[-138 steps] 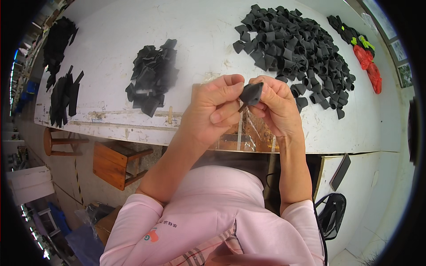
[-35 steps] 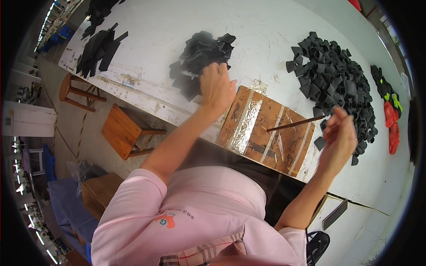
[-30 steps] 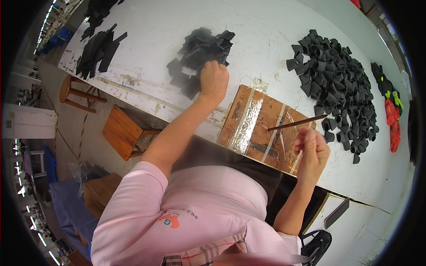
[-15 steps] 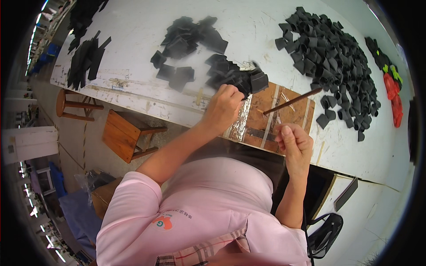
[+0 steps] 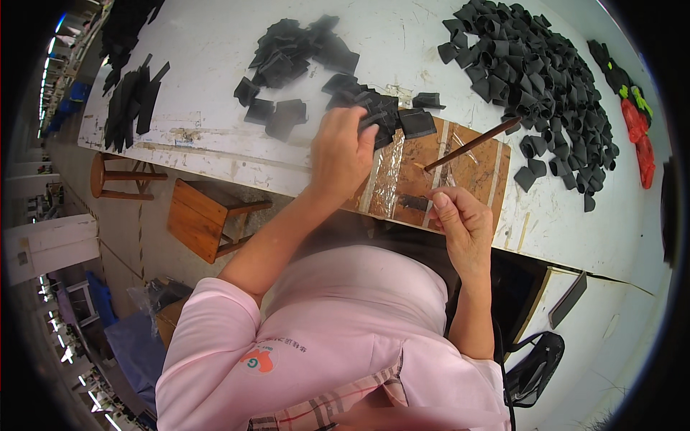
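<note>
My left hand point(image 5: 341, 154) is at the near edge of a pile of flat black fabric pieces point(image 5: 381, 115), its thumb and fingers closing around the edge of the pieces; some fingertips are hidden. My right hand point(image 5: 463, 223) hovers over the near right part of a brown board point(image 5: 410, 161), thumb and fingers pinched together. What lies in that pinch, if anything, is too small to make out. A thin dark brown stick point(image 5: 471, 145) slants over the board, its pale tip just beyond my right fingers. One black piece point(image 5: 417, 123) lies on the board's far edge.
A big heap of folded black loops point(image 5: 535, 72) covers the table's point(image 5: 402, 50) right side. More black pieces point(image 5: 295, 54) lie farther back, and dark strips point(image 5: 133, 104) at the left. Wooden stools point(image 5: 198, 219) stand by the left edge. Red and black items point(image 5: 636, 144) lie far right.
My left hand has shifted left and a little away from me along the black pieces. A piece near it now lies flat at the board's far edge. My right hand stays pinched, almost in place.
</note>
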`<state>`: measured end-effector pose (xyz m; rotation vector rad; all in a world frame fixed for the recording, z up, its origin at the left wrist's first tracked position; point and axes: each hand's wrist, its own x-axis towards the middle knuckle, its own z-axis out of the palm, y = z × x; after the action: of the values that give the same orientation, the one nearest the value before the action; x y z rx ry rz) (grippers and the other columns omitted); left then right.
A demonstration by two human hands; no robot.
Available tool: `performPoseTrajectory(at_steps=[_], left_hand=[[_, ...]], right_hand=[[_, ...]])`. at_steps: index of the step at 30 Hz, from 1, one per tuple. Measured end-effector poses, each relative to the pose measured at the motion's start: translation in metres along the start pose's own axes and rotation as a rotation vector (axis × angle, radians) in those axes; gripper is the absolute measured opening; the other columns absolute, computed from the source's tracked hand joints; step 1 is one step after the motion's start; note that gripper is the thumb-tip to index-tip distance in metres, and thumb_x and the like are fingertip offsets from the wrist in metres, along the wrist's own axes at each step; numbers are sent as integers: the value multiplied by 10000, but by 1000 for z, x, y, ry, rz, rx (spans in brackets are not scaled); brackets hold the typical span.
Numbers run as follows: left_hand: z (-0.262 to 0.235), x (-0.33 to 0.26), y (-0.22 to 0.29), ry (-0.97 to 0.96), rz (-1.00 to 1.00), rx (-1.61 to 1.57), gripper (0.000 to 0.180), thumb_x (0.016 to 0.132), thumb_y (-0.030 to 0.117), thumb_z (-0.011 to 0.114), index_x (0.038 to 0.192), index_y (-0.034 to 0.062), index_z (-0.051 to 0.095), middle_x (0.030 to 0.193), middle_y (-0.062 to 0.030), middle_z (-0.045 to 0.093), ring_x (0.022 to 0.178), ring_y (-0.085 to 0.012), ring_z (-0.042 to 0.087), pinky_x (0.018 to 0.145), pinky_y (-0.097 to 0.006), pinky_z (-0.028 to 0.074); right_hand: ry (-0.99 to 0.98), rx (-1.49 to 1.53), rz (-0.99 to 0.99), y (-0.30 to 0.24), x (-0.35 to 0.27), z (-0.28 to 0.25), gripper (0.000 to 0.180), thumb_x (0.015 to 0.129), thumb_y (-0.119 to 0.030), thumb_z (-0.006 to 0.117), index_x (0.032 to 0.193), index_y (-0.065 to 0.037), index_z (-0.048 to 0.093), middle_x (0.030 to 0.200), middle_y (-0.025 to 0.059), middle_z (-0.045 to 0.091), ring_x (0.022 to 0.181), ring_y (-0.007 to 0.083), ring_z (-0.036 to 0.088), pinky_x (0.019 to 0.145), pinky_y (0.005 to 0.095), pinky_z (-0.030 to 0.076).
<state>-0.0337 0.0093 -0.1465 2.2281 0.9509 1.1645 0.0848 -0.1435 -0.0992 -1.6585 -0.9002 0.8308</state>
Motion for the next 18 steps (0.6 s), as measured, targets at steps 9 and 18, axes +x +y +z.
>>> performPoseTrajectory(at_steps=[9,18], left_hand=[[-2,-1,-17,-157,-24,57,93,710,-3,566,793,33,544,846,-120,502,733,-280,533,595,-367,440],[-28,-13,39,-230,344,-384,137,729,-63,578,852,-4,565,979,-135,501,744,-177,543,648,-259,483]], right_hand=[[-52,-22,30,4,-1,4,237,845,-193,534,808,32,598,594,87,570,546,125,534,520,241,418],[-229,1104,390,19,20,22,134,840,-114,537,871,15,553,793,79,603,618,112,567,545,221,486]])
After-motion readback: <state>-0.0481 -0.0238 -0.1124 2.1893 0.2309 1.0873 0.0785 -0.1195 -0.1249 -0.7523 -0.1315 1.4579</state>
